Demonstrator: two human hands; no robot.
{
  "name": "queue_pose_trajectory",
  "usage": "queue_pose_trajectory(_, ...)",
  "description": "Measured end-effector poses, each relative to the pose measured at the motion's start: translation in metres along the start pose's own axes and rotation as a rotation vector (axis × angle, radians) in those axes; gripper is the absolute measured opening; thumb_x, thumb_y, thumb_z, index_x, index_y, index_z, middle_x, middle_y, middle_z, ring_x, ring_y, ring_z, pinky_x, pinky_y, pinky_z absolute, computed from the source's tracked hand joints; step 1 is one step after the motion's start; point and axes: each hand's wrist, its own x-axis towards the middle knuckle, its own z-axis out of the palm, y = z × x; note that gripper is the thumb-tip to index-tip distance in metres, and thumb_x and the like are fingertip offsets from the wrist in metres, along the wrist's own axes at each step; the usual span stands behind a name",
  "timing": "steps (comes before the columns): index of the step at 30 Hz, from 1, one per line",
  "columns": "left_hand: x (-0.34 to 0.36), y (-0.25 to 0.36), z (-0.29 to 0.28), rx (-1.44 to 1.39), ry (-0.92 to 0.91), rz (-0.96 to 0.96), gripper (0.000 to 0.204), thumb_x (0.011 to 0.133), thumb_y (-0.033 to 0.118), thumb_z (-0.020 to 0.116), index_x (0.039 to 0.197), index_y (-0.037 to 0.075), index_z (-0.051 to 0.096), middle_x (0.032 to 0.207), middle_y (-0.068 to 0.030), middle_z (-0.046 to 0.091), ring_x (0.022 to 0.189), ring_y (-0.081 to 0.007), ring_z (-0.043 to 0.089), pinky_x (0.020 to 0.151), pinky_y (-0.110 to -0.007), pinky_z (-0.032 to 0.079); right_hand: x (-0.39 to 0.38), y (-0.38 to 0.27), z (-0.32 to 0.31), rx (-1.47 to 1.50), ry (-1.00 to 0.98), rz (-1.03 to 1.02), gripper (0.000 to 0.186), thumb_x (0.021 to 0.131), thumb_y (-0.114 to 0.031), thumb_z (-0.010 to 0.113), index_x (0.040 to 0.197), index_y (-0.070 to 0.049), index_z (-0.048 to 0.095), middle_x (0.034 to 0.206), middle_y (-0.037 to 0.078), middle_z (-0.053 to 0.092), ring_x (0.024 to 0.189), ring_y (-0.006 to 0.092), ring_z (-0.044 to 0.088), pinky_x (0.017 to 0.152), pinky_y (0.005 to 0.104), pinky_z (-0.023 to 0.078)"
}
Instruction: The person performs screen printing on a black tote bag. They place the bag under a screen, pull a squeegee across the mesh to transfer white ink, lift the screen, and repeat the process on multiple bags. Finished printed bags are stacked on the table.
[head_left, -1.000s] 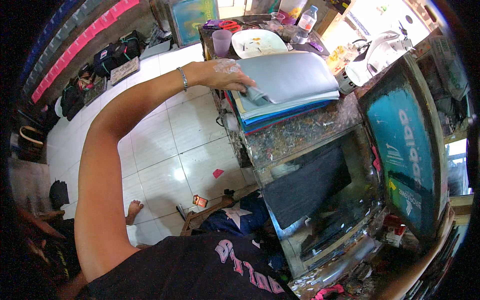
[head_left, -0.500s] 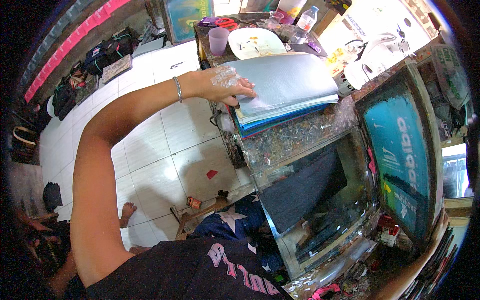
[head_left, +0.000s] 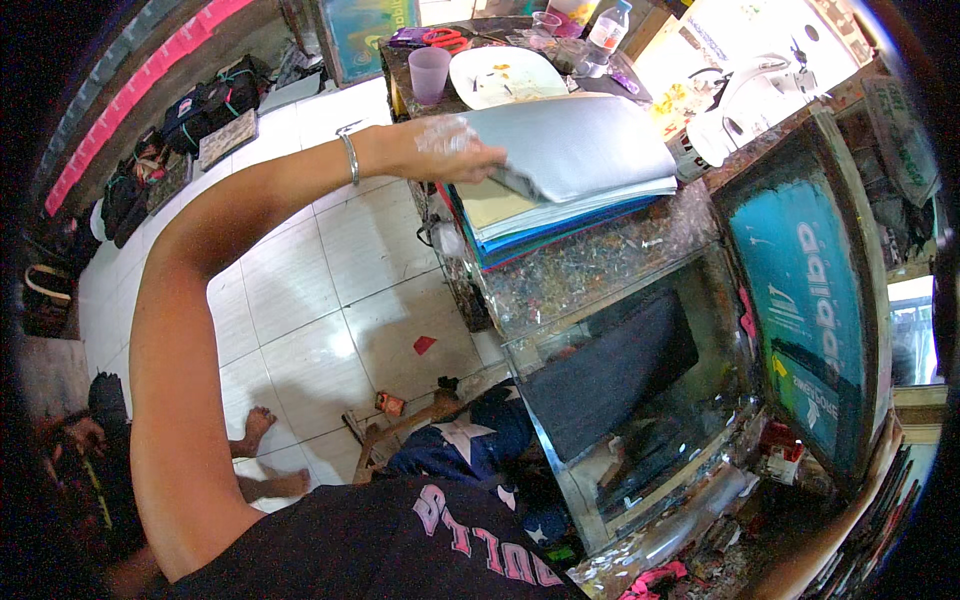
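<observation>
My left hand [head_left: 455, 150], with white smears on its back and a bracelet at the wrist, pinches the near left corner of a silver-grey sheet [head_left: 590, 140]. That corner is lifted and bent back, baring a cream layer beneath. The sheet tops a stack of white, blue and other coloured sheets [head_left: 580, 232] on a paint-stained table [head_left: 580, 285]. In front of the stack, a framed opening holds a flat black panel [head_left: 615, 375]. My right hand does not show.
A teal printing screen in a dark frame [head_left: 800, 290] stands tilted at the right. Behind the stack are a white plate [head_left: 505, 92], a purple cup [head_left: 429, 76], red-handled scissors [head_left: 446, 40] and a bottle [head_left: 608, 30]. Bags [head_left: 205, 110] line the left wall beside the tiled floor.
My left hand has closed on the top sheet's corner and raised it, folding it back to the right. Earlier the sheet lay flat with the hand resting on it.
</observation>
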Motion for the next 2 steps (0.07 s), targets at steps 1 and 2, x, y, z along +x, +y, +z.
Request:
queue_pose_trajectory(1, 0.0021, -0.0007, -0.0031, -0.112, -0.007, -0.066, 0.021, 0.098, 0.021, 0.056, 0.108, 0.002, 0.055, 0.100, -0.0261, 0.067, 0.101, -0.0373, 0.068, 0.087, -0.050, 0.054, 0.0020, -0.0046, 0.0007, 0.073, 0.041, 0.002, 0.054, 0.107, -0.040, 0.045, 0.136, 0.005, 0.058, 0.134, 0.018, 0.060, 0.125, 0.0261, 0.053, 0.111, 0.0356, 0.035)
queue_pose_trajectory(2, 0.0030, -0.0014, -0.0043, -0.147, 0.065, -0.071, 0.022, 0.098, 0.020, 0.056, 0.109, 0.001, 0.055, 0.095, -0.0270, 0.065, 0.095, -0.0388, 0.068, 0.084, -0.050, 0.053, 0.0003, -0.0080, 0.0001, 0.062, 0.019, 0.035, 0.054, 0.107, -0.040, 0.045, 0.136, 0.005, 0.058, 0.134, 0.018, 0.060, 0.125, 0.0261, 0.053, 0.111, 0.0356, 0.035)
